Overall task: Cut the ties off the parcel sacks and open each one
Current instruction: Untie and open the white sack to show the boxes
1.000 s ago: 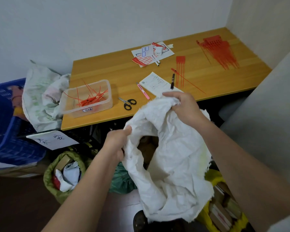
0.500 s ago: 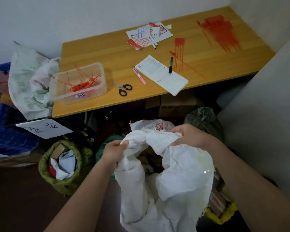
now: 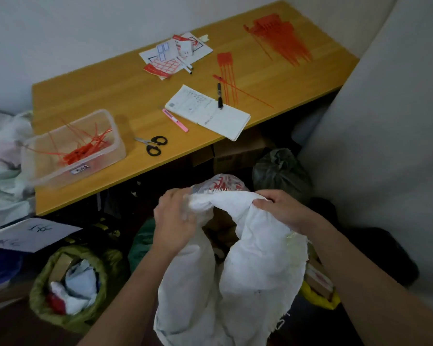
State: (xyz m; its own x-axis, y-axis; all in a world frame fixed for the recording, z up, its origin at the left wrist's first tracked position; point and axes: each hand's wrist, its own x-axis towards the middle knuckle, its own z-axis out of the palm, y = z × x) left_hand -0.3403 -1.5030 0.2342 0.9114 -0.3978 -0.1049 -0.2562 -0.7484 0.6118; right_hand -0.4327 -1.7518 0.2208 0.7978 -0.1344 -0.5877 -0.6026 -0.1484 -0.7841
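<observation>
1. A wooden bench [image 3: 125, 96] stands against a white wall, with sacks crowding the floor beneath its front edge.
2. The white sack [image 3: 255, 265] hangs in front of you, below the bench, its mouth already untied.
3. Your left hand [image 3: 175, 221] grips one side of the rim; your right hand [image 3: 280, 208] pinches the other. Both grips hold cloth.
4. Judged step: spreading the mouth. Next, pull the rims apart and fold them down.
5. The scissors [image 3: 153, 144] lie on the bench beside the tub of cut red ties [image 3: 83, 148].
6. A green sack [image 3: 70, 283] sits open to your left.
</observation>
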